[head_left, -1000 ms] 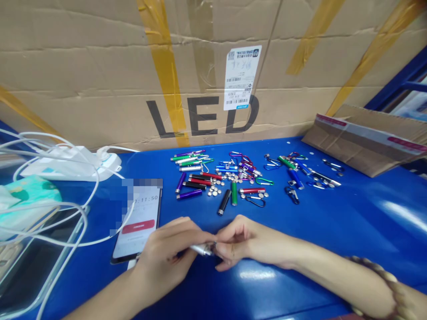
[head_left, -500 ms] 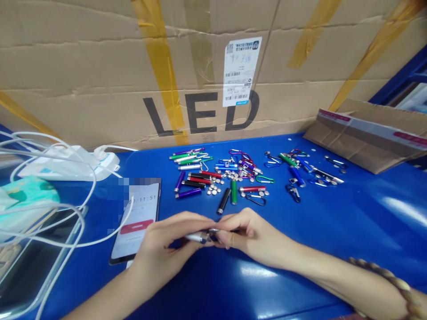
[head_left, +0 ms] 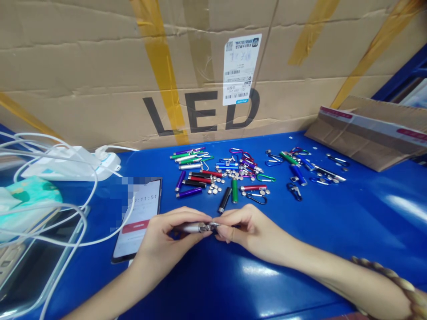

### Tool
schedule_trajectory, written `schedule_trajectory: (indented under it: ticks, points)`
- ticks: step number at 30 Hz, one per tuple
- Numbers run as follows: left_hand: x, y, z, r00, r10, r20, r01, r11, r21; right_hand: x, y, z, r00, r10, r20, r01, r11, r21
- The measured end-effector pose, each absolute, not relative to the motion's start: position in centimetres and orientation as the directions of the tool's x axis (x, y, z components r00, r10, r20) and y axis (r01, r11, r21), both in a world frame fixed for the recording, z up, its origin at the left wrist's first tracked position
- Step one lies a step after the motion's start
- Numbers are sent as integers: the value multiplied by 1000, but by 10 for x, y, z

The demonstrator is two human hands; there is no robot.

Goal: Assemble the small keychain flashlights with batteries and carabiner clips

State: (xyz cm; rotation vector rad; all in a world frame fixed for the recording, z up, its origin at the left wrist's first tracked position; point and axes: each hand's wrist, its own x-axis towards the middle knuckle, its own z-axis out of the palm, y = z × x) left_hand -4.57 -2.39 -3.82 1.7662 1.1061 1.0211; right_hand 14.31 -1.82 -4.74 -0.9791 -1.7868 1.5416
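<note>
My left hand (head_left: 167, 238) is closed round a slim silver mini flashlight (head_left: 191, 228), which lies level between thumb and fingers. From the right, my right hand (head_left: 243, 229) pinches a small shiny metal clip (head_left: 214, 225) at the flashlight's end; most of that clip is covered by the fingertips. The fingertips of both hands nearly meet. Just beyond them lie a black flashlight tube (head_left: 224, 200) and a green flashlight tube (head_left: 234, 191). A red tube (head_left: 256, 188), a black carabiner (head_left: 257, 198) and several button cells (head_left: 213, 189) are scattered behind.
A phone (head_left: 138, 222) showing a timer lies left of my hands. White cables (head_left: 83, 213) loop across the left side near a power strip (head_left: 73, 164). Behind the blue table (head_left: 333, 231) stands a big cardboard box (head_left: 116, 75); a smaller open carton (head_left: 367, 142) sits at right.
Both hands have risen slightly. The silver flashlight is turned a little and sits more level, with its metal end showing more clearly between my fingertips.
</note>
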Motion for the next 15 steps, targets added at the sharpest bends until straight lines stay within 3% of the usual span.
schedule_trajectory:
  ticks: [5,11,15]
  points:
    - [-46,-25,-38,211,922,326,259,-374,891,141,-20,-50,-534,845,-8,198,116,-973]
    - [-50,-27,-42,320,863,392,292,-483,825,142,-23,-48,-507,861,39,338,240,-910]
    - [-53,-26,-43,436,740,511,302,-656,692,141,-28,-47,-505,859,89,420,334,-844]
